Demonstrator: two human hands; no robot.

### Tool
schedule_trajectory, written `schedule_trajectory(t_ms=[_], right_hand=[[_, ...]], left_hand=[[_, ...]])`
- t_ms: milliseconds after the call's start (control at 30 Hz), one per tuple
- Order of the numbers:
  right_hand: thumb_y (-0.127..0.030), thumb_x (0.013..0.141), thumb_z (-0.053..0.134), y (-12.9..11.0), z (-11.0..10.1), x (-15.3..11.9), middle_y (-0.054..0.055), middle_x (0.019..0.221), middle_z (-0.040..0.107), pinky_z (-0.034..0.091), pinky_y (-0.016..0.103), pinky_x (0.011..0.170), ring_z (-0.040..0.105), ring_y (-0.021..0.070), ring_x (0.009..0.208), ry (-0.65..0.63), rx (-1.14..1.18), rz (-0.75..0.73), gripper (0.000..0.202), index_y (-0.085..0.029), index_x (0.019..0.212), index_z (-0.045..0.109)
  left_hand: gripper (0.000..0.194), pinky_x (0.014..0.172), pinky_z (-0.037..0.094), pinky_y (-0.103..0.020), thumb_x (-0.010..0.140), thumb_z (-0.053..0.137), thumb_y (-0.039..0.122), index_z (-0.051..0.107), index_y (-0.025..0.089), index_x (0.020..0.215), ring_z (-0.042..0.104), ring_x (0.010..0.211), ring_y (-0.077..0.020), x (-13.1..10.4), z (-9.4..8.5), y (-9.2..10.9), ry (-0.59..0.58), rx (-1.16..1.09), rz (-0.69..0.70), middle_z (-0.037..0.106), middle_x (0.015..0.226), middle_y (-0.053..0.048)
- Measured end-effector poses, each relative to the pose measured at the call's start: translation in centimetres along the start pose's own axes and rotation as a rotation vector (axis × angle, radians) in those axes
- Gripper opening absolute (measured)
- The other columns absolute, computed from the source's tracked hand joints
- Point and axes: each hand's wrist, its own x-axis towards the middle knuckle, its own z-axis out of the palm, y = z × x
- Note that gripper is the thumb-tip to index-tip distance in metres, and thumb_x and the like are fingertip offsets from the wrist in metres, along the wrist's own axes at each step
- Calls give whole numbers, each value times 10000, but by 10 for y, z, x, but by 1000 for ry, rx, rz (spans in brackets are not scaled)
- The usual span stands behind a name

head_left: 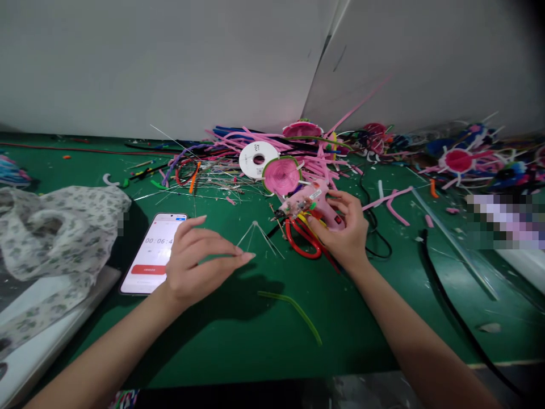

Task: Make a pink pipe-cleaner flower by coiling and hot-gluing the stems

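Note:
My left hand [198, 255] is closed in a pinch, thumb and forefinger on one leg of a small frame of thin pale wires [255, 224]. The wires spread downward from a single joined tip. My right hand [351, 230] grips a pink hot glue gun [326, 207] by its handle, with the nozzle pointing left, above and to the right of the frame. Red-handled scissors [304, 250] lie under the glue gun. In front of both hands lies a bent yellow-green pipe cleaner [298, 311]. Beside my left hand is a phone [151, 253] showing a running timer.
A white spool [247, 153], a round pink coiled piece [281, 177] and piled pipe cleaners line the wall. Patterned cloth [63, 227] covers the left side. On the right lie a black cable [438, 278] and a clear glue stick [460, 250].

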Motion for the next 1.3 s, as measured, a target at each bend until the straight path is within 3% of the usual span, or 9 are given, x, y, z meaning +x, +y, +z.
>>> schedule_trajectory(t_ms=[133,233,400,567,667,800,933,1133,1300], right_hand=[[-324,691,703,-1,-2,1,95,1159,603,557,401,775,636,256,984,79,-52,-33,532,-230,1173,497],[-327,690,703,0,-2,1,108,1160,592,561,421,788,633,262,984,111,-76,-57,549,-217,1183,491],[-341,670,721,6,-3,-2,103,1128,580,562,442,815,621,264,972,112,-83,-135,587,-228,1195,483],[-313,658,729,9,-3,-4,102,1123,567,560,427,800,618,259,960,98,-58,-198,619,-234,1217,475],[-287,656,731,10,-2,-3,94,1090,573,557,426,803,619,251,942,106,-46,-206,606,-231,1207,485],[-283,665,727,11,-1,-2,95,1102,558,560,421,802,615,246,941,118,-24,-203,593,-214,1203,487],[-273,656,733,13,-1,-1,99,1106,556,559,420,816,617,241,933,123,-31,-193,597,-210,1196,486],[-254,608,758,14,-1,1,91,1085,569,574,428,786,625,240,908,155,-37,-227,624,-209,1175,500],[-233,608,761,13,-1,2,93,1091,568,584,422,744,627,238,893,183,8,-229,628,-223,1179,499]], left_hand=[[186,950,454,-367,726,759,138,674,291,789,618,670,-73,-5,1,9,-93,107,302,714,822,123],[124,889,491,-332,800,661,156,689,277,795,618,718,-75,-10,4,13,-192,99,410,712,886,108],[206,880,497,-317,857,518,127,700,217,827,616,823,-93,-14,5,14,-291,44,521,712,953,66],[68,920,481,-314,840,623,184,680,214,821,621,784,-89,-13,6,18,-348,-61,564,709,873,66],[110,891,483,-329,843,621,304,679,211,839,620,722,-89,-11,5,21,-284,-186,454,712,797,64],[123,937,436,-415,763,646,273,654,203,864,637,744,-147,-7,1,11,-195,-248,56,705,801,12],[159,939,420,-425,763,680,249,656,216,916,622,868,-181,-4,2,-8,-295,-304,-256,674,907,-27],[130,999,379,-429,817,676,284,704,286,944,618,939,-168,-10,13,-14,-521,-489,-338,672,1008,-14],[73,888,436,-375,793,706,279,717,266,863,621,838,-153,-10,19,-12,-284,-370,-399,684,894,-3]])
